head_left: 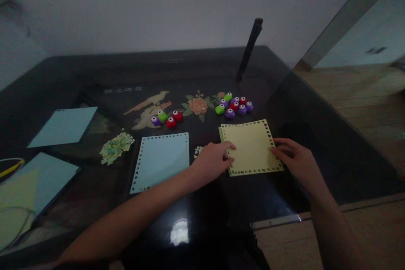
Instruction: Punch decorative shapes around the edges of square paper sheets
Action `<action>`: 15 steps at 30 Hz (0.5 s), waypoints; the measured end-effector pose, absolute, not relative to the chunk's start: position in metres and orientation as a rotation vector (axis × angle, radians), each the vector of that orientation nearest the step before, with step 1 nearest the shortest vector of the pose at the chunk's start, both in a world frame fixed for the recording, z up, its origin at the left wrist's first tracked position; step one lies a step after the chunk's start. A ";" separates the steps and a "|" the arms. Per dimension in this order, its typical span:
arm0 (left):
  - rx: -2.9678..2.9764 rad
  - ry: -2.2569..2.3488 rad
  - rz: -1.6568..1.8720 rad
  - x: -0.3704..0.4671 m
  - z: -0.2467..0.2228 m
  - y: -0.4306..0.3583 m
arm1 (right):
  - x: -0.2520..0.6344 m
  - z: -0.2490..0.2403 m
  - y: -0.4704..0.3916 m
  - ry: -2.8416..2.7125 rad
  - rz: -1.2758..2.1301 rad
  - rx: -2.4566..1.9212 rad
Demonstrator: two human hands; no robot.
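Observation:
A pale yellow sheet of paper (251,147), with punched shapes along its edges, lies on the dark glossy table in front of me. Slightly offset beneath it, another sheet shows at the left edge. My left hand (213,158) grips the left edge, with thumb and forefinger on the paper. At the opposite edge, my right hand (295,160) has the paper between thumb and fingertips. To the left lies a light blue sheet (164,158) with holes punched around its border. Some paper bits (198,150) show behind my left hand.
Small red, green and purple craft punches sit in two groups, a left group (171,122) and a right group (234,106). A paper-bit heap (117,147) lies left. Further left are a blue sheet (65,125) and stacked paper (47,181). A dark upright stick (249,48) stands behind.

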State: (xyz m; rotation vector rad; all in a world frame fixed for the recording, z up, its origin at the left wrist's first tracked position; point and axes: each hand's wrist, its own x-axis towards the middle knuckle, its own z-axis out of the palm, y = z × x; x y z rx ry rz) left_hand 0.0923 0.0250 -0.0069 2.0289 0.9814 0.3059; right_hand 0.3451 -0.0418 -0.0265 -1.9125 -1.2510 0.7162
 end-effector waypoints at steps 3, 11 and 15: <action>2.048 0.991 0.249 0.092 -0.008 0.024 | 0.341 -0.025 -0.041 -1.265 0.704 -1.944; 2.070 1.006 0.201 0.093 -0.013 0.024 | 0.337 -0.025 -0.043 -1.262 0.683 -1.971; 2.064 1.005 0.187 0.093 -0.011 0.024 | 0.336 -0.025 -0.044 -1.284 0.654 -1.983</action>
